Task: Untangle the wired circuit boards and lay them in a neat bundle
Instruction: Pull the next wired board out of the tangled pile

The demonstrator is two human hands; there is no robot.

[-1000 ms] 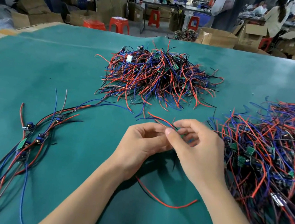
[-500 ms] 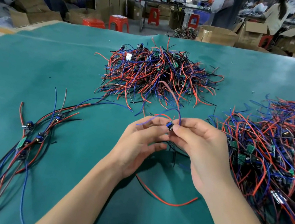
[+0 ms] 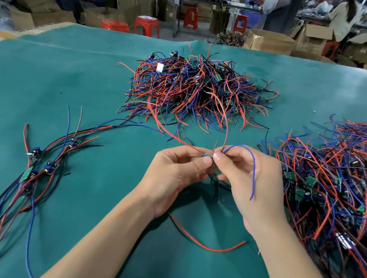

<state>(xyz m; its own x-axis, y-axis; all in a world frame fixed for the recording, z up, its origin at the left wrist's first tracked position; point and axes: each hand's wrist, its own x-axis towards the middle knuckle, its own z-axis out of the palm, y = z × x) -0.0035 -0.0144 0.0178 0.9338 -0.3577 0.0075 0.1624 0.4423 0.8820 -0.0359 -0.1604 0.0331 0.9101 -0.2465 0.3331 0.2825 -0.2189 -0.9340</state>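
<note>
Two hands, the left hand (image 3: 172, 176) and the right hand (image 3: 252, 186), are working over the green table (image 3: 66, 75). Two tangled heaps are lying on it: one (image 3: 197, 92) toward the far edge, one (image 3: 344, 190) at the right edge. One laid-out bundle (image 3: 35, 162) is sitting near the left edge, showing about five boards. One loose red wire (image 3: 206, 245) is lying toward the near edge. Three red stools (image 3: 147, 26) are standing beyond the table

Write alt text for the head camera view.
Both hands, left hand and right hand, pinch one small board trailing red and blue wires over a green table. Sorted bundle lies left; tangled piles sit behind and right.
</note>
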